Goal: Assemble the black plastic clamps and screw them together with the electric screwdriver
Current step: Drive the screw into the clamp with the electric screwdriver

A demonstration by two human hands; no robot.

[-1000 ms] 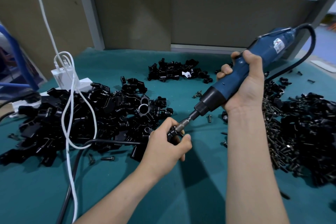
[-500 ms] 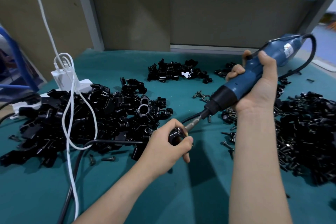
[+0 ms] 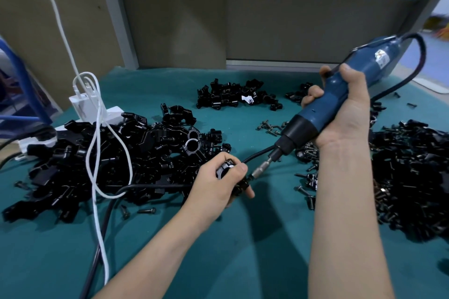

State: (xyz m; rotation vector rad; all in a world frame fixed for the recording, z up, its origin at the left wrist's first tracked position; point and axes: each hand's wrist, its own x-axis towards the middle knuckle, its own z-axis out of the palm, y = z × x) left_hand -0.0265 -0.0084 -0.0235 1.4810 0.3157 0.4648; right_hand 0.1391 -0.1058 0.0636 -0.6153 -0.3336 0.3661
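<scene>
Clamp (image 3: 227, 169) sits just above the mat (image 3: 170, 257) in my left hand (image 3: 216, 187), fingers curled round it. Right hand (image 3: 345, 116) wraps the electric screwdriver (image 3: 337, 102), bit (image 3: 258, 171) touching the clamp's side. Risk as I see it: the tilted bit cams out and nicks a fingertip.

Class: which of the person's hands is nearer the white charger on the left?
Left. The left hand, gripping a black clamp, lies right of the white charger, past the clamp pile; the right hand, holding the electric screwdriver, is farther right.
</scene>
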